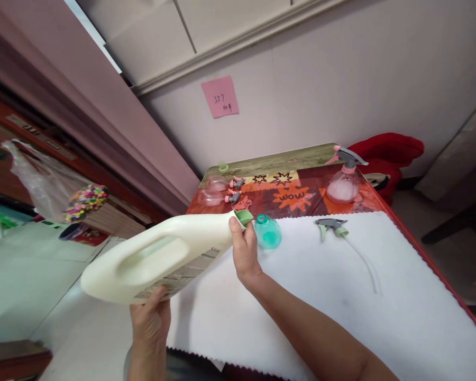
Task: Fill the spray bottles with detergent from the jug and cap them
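Note:
A large cream detergent jug [170, 233] is tilted, its green pouring spout [244, 217] pointing right. My left hand [150, 317] supports its underside near the base. Around the neck, beside the spout, my right hand [244, 246] is closed; part of its grip is hidden. Just right of the spout stands a teal spray bottle [268, 233] without its head, its mouth uncovered. No stream of liquid shows between spout and bottle. On the white cloth farther right lies a grey and green trigger sprayer [333, 227] with its thin dip tube.
Two clear spray bottles with pink and grey triggers [234, 198] lie at the back left, near a green cap [223, 168]. An upright spray bottle [343, 185] stands back right. A white cloth [301, 296] covers the table's near part. A red plush [392, 159] sits behind.

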The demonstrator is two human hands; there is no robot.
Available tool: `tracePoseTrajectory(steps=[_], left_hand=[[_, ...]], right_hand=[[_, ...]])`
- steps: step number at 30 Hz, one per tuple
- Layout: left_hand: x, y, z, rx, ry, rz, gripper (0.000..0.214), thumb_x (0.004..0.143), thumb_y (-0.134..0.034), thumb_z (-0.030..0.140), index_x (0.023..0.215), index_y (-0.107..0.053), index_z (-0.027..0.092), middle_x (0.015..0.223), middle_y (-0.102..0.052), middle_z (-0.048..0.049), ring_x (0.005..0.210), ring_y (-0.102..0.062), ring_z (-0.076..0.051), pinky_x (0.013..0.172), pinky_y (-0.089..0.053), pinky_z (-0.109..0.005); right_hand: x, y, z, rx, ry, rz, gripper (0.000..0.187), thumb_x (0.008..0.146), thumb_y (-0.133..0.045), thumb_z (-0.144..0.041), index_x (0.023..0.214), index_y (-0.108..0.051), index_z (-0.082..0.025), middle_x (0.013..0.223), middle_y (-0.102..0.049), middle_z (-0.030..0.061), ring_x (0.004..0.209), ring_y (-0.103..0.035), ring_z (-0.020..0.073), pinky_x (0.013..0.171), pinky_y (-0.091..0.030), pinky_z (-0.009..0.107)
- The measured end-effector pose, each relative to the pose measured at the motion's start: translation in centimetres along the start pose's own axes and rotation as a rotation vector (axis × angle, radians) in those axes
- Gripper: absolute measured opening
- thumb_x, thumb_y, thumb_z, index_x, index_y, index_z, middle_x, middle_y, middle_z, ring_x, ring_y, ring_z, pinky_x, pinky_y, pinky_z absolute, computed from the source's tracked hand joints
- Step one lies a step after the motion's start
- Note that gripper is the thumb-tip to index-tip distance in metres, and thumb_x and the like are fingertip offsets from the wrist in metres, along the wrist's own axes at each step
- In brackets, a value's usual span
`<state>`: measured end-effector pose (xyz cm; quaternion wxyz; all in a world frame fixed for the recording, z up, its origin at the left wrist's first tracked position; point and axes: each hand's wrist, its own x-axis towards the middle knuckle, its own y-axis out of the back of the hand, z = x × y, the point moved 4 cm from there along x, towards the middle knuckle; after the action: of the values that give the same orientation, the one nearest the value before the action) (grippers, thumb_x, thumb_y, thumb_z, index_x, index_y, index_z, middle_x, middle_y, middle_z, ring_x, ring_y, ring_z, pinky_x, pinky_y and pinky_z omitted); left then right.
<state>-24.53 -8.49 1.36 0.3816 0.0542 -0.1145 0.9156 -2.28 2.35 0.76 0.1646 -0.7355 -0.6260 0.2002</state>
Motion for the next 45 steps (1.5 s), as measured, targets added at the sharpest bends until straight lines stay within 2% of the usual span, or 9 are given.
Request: tracePoseTrajectory(steps=[7, 18, 24, 35, 41, 45], left_hand=[[0.2, -0.7, 0.8, 0.037, -0.006, 0.015, 0.05, 0.049, -0.089, 0.029, 0.095, -0.07, 0.024, 0.109, -0.075, -0.0013, 0.117, -0.065, -0.031, 0.108, -0.05, -0.05], [0.5, -0.8, 1.7, 0.069, -0.024, 0.016, 0.05, 0.045, -0.088, 0.027, 0.092, -0.068, 0.023, 0.106, -0.075, -0.001, 0.115, -0.066, -0.031, 0.106, -0.052, -0.049], [0.5, -0.8, 1.8, 0.052, -0.023, 0.013, 0.051, 0.047, -0.088, 0.024, 0.094, -0.069, 0.022, 0.107, -0.075, -0.0034, 0.12, -0.063, -0.031, 0.111, -0.048, -0.048], [0.3, -1.2, 2.3, 0.056, -0.004, 0.032, 0.06, 0.044, -0.09, 0.024, 0.101, -0.071, 0.023, 0.104, -0.076, -0.0021, 0.12, -0.064, -0.033, 0.119, -0.039, -0.055], [0.3, -1.0, 2.5, 0.084, -0.001, 0.044, 0.058, 0.044, -0.09, 0.024, 0.098, -0.07, 0.021, 0.104, -0.076, -0.0024, 0.116, -0.066, -0.03, 0.113, -0.047, -0.047], [0.3, -1.2, 2.8, 0.123, -0.005, 0.037, 0.055, 0.047, -0.089, 0.022, 0.097, -0.069, 0.021, 0.103, -0.076, -0.0025, 0.114, -0.067, -0.029, 0.11, -0.049, -0.047]], right_hand=[[0.3, 0.2, 0.0, 0.039, -0.025, 0.033, 0.046, 0.089, -0.059, -0.062, 0.11, -0.061, -0.022, 0.113, -0.072, 0.0082, 0.108, -0.064, 0.0268, 0.1, -0.05, 0.041], [0.5, 0.0, 0.5, 0.074, -0.023, 0.036, 0.05, 0.09, -0.059, -0.063, 0.116, -0.063, -0.02, 0.116, -0.072, 0.0086, 0.11, -0.064, 0.0262, 0.101, -0.05, 0.04], [0.5, 0.1, 0.4, 0.075, -0.03, 0.044, 0.048, 0.091, -0.058, -0.062, 0.115, -0.062, -0.021, 0.115, -0.072, 0.0089, 0.108, -0.065, 0.0263, 0.1, -0.05, 0.041], [0.8, 0.1, 0.7, 0.113, -0.046, 0.056, 0.05, 0.089, -0.06, -0.063, 0.114, -0.062, -0.02, 0.117, -0.072, 0.0091, 0.111, -0.064, 0.0268, 0.102, -0.049, 0.041], [0.7, 0.0, 0.5, 0.146, -0.063, 0.068, 0.049, 0.088, -0.061, -0.06, 0.114, -0.063, -0.019, 0.117, -0.073, 0.009, 0.111, -0.064, 0.0265, 0.102, -0.047, 0.041], [0.7, 0.0, 0.5, 0.167, -0.073, 0.083, 0.05, 0.087, -0.061, -0.06, 0.115, -0.064, -0.018, 0.116, -0.073, 0.008, 0.11, -0.064, 0.0257, 0.1, -0.047, 0.039]])
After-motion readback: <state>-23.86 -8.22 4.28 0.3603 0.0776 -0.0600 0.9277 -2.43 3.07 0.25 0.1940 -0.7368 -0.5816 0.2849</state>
